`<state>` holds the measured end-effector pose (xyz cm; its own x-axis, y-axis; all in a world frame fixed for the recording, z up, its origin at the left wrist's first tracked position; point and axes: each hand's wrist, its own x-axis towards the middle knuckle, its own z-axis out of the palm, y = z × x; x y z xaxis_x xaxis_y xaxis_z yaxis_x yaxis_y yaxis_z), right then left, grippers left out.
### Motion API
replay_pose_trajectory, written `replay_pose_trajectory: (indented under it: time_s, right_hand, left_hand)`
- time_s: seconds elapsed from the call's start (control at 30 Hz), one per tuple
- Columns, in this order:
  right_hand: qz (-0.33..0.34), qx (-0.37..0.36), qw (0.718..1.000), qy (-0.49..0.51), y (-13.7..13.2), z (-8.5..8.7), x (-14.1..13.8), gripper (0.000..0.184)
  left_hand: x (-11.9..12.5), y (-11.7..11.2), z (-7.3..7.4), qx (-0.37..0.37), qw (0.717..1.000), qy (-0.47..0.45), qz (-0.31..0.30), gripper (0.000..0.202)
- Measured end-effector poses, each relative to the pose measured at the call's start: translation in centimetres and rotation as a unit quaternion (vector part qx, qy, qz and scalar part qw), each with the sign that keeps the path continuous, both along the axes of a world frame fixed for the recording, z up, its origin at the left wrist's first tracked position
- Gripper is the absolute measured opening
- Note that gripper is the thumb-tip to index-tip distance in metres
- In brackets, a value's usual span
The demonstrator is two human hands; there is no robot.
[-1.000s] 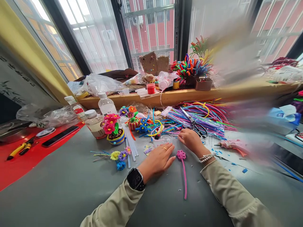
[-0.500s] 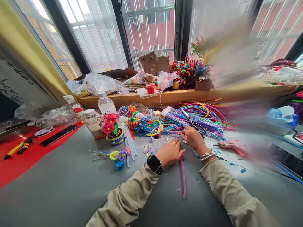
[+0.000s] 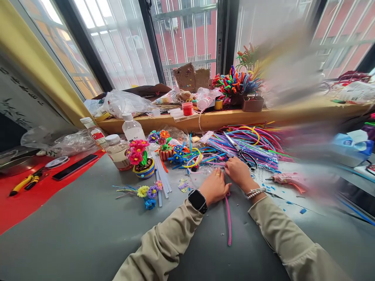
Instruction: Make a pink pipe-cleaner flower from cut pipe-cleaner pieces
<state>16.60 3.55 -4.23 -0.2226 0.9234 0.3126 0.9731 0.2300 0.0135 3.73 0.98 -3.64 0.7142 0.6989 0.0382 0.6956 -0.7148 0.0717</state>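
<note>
My left hand [image 3: 216,186], with a black watch at the wrist, is closed low over the table around a pink pipe cleaner [image 3: 229,222]. The free end of the pipe cleaner trails toward me across the grey table [image 3: 187,246]; its other end is hidden beneath the hand. Close beside it on the right, my right hand [image 3: 238,172], wearing a bracelet, has its fingers curled in a pinch. What lies in those fingertips is hidden. Black-handled scissors [image 3: 246,157] lie just beyond the right hand, upon bundled pipe cleaners [image 3: 258,142].
Pipe-cleaner flowers [image 3: 151,191] and clear glue sticks [image 3: 162,175] lie left of my hands. A flower pot [image 3: 144,170] and bottles [image 3: 116,152] stand behind them. On the right are a pink glue gun [image 3: 285,178] and blue scraps. Pliers [image 3: 26,183] rest on red cloth.
My left hand has shifted slightly right, nearer the right hand. The right hand's fingers have turned down and curled further. The pink pipe cleaner's tail lies almost as before.
</note>
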Motion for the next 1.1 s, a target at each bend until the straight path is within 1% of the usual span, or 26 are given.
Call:
replay_pose_trajectory:
  time_s: [0.17, 0.27, 0.4, 0.5, 0.57, 0.63, 0.7, 0.83, 0.93, 1.03, 1.1]
  right_hand:
    - [-0.017, 0.004, 1.0, 0.002, 0.0, -0.1, 0.2, 0.021]
    - [-0.017, 0.002, 1.0, 0.004, 0.0, -0.1, 0.2, 0.02]
    - [-0.02, 0.0, 1.0, 0.006, -0.1, -0.2, 0.2, 0.02]
    - [-0.022, -0.003, 1.0, 0.004, -0.1, -0.3, 0.3, 0.019]
    - [-0.023, -0.007, 1.0, 0.004, -0.1, -0.3, 0.3, 0.019]
    - [-0.023, -0.01, 1.0, 0.005, -0.2, -0.2, 0.3, 0.019]
    - [-0.025, -0.012, 1.0, 0.006, -0.3, -0.1, 0.1, 0.019]
    - [-0.033, -0.017, 0.999, 0.008, -0.6, 0.2, -0.3, 0.02]
    - [-0.032, -0.022, 0.999, 0.008, -0.7, 0.3, -0.4, 0.02]
    - [-0.03, -0.025, 0.999, 0.011, -0.8, 0.3, -0.3, 0.02]
    - [-0.03, -0.026, 0.999, 0.015, -0.8, 0.2, -0.3, 0.02]
  left_hand:
    - [-1.8, -1.7, 0.7, 0.005, 1.0, -0.003, 0.001, 0.043]
    - [-2.4, -2.1, 0.7, 0.012, 1.0, -0.019, -0.001, 0.044]
    - [-1.0, -0.9, 0.1, 0.011, 0.999, -0.021, -0.029, 0.05]
    - [0.2, 0.2, -0.4, 0.002, 1.0, -0.012, -0.014, 0.052]
    - [0.2, 0.4, -0.4, -0.005, 1.0, -0.004, -0.02, 0.051]
    - [-0.7, 0.1, -0.2, -0.007, 0.999, -0.003, -0.034, 0.05]
    - [-2.2, -0.6, 0.1, -0.006, 0.999, -0.006, -0.044, 0.05]
    - [-5.8, -2.7, 0.8, -0.005, 0.999, 0.011, -0.032, 0.049]
    - [-8.3, -4.2, 1.0, 0.009, 1.0, 0.018, -0.006, 0.049]
    - [-10.2, -5.2, 1.1, 0.03, 0.998, 0.002, 0.054, 0.051]
    - [-11.1, -5.5, 1.1, 0.049, 0.995, -0.021, 0.089, 0.05]
